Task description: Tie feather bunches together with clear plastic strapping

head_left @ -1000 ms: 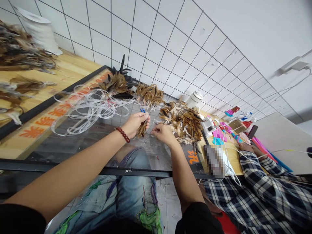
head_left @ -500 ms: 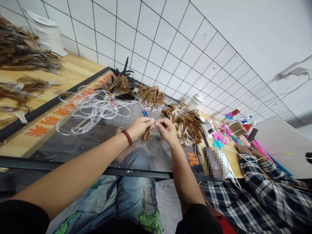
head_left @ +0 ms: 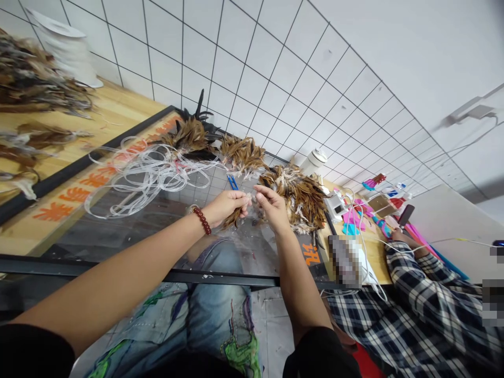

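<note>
Brown feathers (head_left: pixel 232 218): pinched in the left hand (head_left: pixel 225 206), hanging below its fingers, over the glass tabletop (head_left: pixel 118 247)
Left grip: narrow, holding the feathers near their pale end – probably so the brown tips hang free and that end faces the right hand (head_left: pixel 273 210)
Right grip: thumb and forefinger slightly apart, just beside the left fingertips; too small to tell whether they hold any fluff
Feather pile (head_left: pixel 305 194): just beyond the right hand, likely for easy reach
Blue tool (head_left: pixel 232 182): just past the left fingers, seemingly handy
White strip (head_left: pixel 157 170): loosely looped, left of the grip – apparently out of the way
Left pose: forearm (head_left: pixel 126 275) slants inward, back of the hand upward
</note>
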A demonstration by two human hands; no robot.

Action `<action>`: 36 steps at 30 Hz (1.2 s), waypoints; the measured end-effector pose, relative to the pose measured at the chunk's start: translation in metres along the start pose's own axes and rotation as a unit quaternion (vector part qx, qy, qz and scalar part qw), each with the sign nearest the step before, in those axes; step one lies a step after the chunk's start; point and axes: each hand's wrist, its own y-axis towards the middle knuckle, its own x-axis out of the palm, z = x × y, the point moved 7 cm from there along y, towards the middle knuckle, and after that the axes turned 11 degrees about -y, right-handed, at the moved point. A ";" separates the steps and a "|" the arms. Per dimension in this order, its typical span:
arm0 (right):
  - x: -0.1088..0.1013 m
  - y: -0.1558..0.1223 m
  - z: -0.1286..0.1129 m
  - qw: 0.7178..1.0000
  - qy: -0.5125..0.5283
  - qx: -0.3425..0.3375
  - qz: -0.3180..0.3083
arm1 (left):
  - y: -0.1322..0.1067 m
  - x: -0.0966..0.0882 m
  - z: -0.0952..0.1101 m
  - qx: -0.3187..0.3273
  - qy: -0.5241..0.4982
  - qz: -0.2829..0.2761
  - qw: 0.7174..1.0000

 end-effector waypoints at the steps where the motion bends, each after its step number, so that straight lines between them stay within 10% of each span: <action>1: 0.002 0.000 -0.002 1.000 0.003 -0.012 -0.018 | -0.001 0.002 0.000 -0.004 -0.005 -0.009 1.000; 8: 0.000 0.001 -0.004 0.999 -0.024 -0.028 -0.001 | -0.001 0.003 -0.002 -0.014 0.010 -0.018 1.000; 11: -0.033 0.000 0.000 0.987 -0.142 0.002 0.069 | 0.002 -0.007 0.002 0.012 -0.030 0.033 0.999; 14: -0.048 -0.007 0.003 0.943 -0.332 0.011 -0.022 | 0.004 -0.012 0.006 0.023 -0.092 0.053 0.994; 18: -0.045 -0.021 0.010 0.883 -0.459 0.005 -0.099 | 0.004 -0.013 0.006 0.011 -0.135 0.054 0.989; 26: -0.012 -0.009 0.019 0.862 -0.498 0.032 -0.084 | 0.007 -0.020 0.005 0.029 -0.111 0.084 0.990; 33: -0.003 -0.003 0.006 0.990 -0.125 0.056 -0.036 | 0.008 -0.023 0.004 0.063 -0.081 0.121 0.987; 36: 0.015 -0.002 0.009 0.995 0.067 0.078 -0.007 | 0.009 -0.024 0.002 0.073 -0.068 0.132 0.986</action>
